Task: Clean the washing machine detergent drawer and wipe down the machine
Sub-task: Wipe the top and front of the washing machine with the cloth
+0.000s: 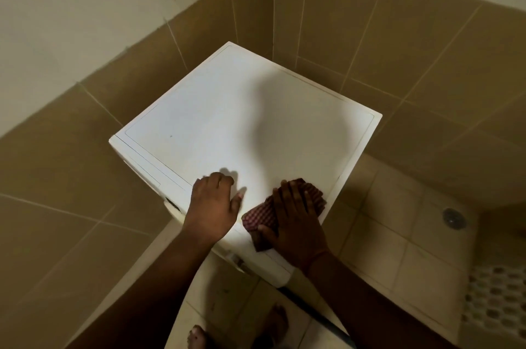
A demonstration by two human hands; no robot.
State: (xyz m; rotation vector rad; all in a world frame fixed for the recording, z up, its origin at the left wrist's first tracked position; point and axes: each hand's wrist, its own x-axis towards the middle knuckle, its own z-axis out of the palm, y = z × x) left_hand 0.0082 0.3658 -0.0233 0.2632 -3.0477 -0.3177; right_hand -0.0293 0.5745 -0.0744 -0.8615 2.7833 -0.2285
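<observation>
A white washing machine (227, 121) stands in a tiled corner, seen from above, its flat top bare. My left hand (212, 203) rests flat on the near part of the top with its fingers spread and nothing in it. To its right, my right hand (296, 223) presses a folded red-and-white checked cloth (257, 216) onto the top near the front right corner. The front of the machine, where the detergent drawer would be, is almost wholly hidden below the top's edge.
Brown tiled walls (370, 49) close in behind and on the left of the machine. Pale floor tiles (392, 220) lie to the right, with a round floor drain (453, 217) and a patterned mat (498, 300). My bare feet (273, 323) stand just in front of the machine.
</observation>
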